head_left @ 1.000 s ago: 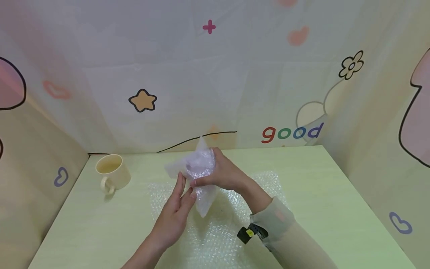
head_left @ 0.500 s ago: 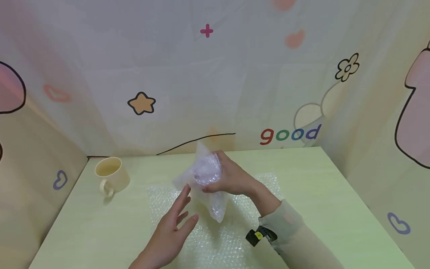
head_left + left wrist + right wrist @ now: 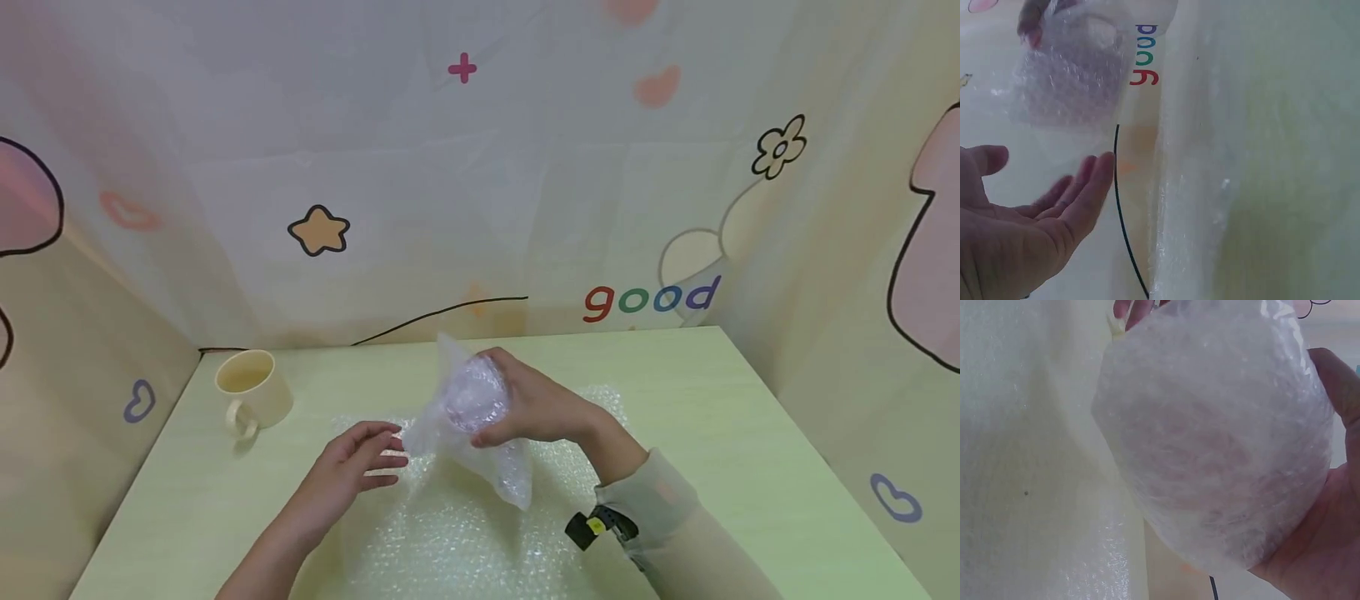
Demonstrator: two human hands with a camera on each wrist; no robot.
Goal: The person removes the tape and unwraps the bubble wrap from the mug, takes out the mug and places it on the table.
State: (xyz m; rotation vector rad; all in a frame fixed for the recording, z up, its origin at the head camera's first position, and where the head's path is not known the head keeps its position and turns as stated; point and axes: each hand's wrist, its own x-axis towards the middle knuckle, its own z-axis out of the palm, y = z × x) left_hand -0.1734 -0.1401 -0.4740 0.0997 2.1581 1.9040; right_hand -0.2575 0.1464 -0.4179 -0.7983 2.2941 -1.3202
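Note:
A bundle of bubble wrap (image 3: 478, 396) with loose corners is held up above the table by my right hand (image 3: 536, 400), thumb on the near side and fingers around the far side. Whatever it encloses shows only as a vague pinkish shape in the right wrist view, where the wrapped bundle (image 3: 1210, 437) fills the middle. Left of it, my left hand (image 3: 348, 467) hovers with fingers extended and nothing in them; its fingertips are close to a loose corner. The left wrist view shows that hand (image 3: 1035, 219) palm up, apart from the bundle (image 3: 1072, 69).
A sheet of bubble wrap (image 3: 450, 542) lies flat on the pale green table (image 3: 720, 467) below the hands. A cream mug (image 3: 258, 392) stands at the back left, handle toward the front. A printed curtain (image 3: 420, 183) encloses the table's back and sides.
My left hand has come off the bundle and moved left and down. My right hand has carried the bundle slightly right and lower. The mug stays put.

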